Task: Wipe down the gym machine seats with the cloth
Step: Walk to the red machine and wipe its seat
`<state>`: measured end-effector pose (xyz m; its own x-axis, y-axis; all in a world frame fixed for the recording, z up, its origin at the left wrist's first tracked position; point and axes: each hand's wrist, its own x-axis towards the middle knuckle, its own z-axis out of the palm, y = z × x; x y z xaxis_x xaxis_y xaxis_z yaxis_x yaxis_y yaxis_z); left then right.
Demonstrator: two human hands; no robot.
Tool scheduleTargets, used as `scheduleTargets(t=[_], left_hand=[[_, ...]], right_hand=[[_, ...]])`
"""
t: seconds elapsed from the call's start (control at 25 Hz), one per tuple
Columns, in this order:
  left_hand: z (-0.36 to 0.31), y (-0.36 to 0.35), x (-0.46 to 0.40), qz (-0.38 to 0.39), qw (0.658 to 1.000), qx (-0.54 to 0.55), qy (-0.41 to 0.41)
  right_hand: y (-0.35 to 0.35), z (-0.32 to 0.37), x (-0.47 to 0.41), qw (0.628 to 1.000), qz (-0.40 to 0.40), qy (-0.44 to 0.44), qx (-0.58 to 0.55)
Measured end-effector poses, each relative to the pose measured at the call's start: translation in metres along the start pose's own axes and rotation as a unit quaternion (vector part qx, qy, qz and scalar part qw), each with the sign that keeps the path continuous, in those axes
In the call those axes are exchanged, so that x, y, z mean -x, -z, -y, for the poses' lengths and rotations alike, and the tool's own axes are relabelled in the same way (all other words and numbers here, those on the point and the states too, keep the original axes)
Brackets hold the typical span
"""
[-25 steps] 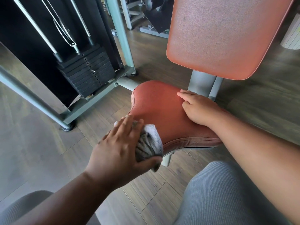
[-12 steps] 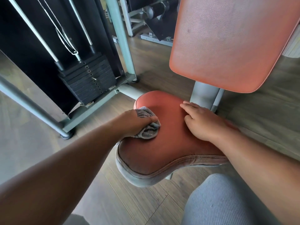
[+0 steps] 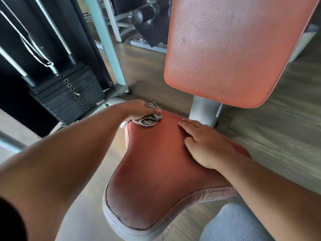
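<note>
A red padded gym seat (image 3: 152,171) with a worn grey front edge fills the lower middle. My left hand (image 3: 139,109) grips a bunched grey cloth (image 3: 150,117) and presses it on the seat's far left corner. My right hand (image 3: 206,145) rests flat on the seat's right side, fingers straight and pointing left. The red backrest pad (image 3: 231,49) stands upright behind the seat on a grey post (image 3: 204,110).
A black weight stack (image 3: 69,96) with guide rods and a pale green frame upright (image 3: 107,46) stand to the left. More machine parts (image 3: 139,18) lie at the back. Wood floor (image 3: 278,127) surrounds the seat. My grey-clad knee (image 3: 231,223) is at the bottom right.
My left hand has carried the cloth from the seat's near left edge across the pad to its far left corner. My right hand has stayed flat on the seat. The view moved closer.
</note>
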<state>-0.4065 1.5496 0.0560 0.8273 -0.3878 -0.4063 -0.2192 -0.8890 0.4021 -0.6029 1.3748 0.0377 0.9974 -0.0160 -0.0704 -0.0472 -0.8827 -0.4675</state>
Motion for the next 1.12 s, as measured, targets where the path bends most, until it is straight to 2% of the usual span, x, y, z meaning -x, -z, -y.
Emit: scheduleTargets(t=[0.2, 0.4, 0.56, 0.68, 0.8, 0.88, 1.0, 1.12], left_hand=[[-0.039, -0.007, -0.029, 0.037, 0.997, -0.035, -0.053], [-0.013, -0.008, -0.014, -0.014, 1.000, 0.006, -0.019], [0.012, -0.012, 0.032, -0.053, 0.993, 0.103, 0.032], [0.023, -0.028, 0.086, -0.052, 0.982, 0.162, 0.080], [0.020, -0.047, 0.149, -0.038, 0.979, 0.191, 0.060], [0.015, -0.052, 0.185, -0.039, 0.992, 0.118, 0.028], [0.007, -0.063, 0.226, -0.065, 0.996, -0.041, 0.033], [0.002, -0.080, 0.260, -0.089, 0.991, -0.098, -0.012]], right_hand=[[0.000, -0.002, -0.003, 1.000, 0.000, -0.006, -0.012], [-0.002, -0.005, -0.003, 1.000, 0.004, -0.014, -0.022], [-0.005, -0.006, -0.005, 1.000, -0.004, -0.005, -0.031], [-0.003, -0.004, -0.005, 1.000, 0.004, -0.009, -0.020], [-0.002, -0.002, -0.003, 1.000, 0.013, -0.006, -0.018], [-0.002, -0.003, -0.003, 1.000, 0.017, -0.005, -0.020], [-0.002, -0.005, -0.003, 1.000, 0.018, -0.002, -0.022], [-0.002, -0.007, -0.003, 1.000, 0.019, 0.001, -0.020]])
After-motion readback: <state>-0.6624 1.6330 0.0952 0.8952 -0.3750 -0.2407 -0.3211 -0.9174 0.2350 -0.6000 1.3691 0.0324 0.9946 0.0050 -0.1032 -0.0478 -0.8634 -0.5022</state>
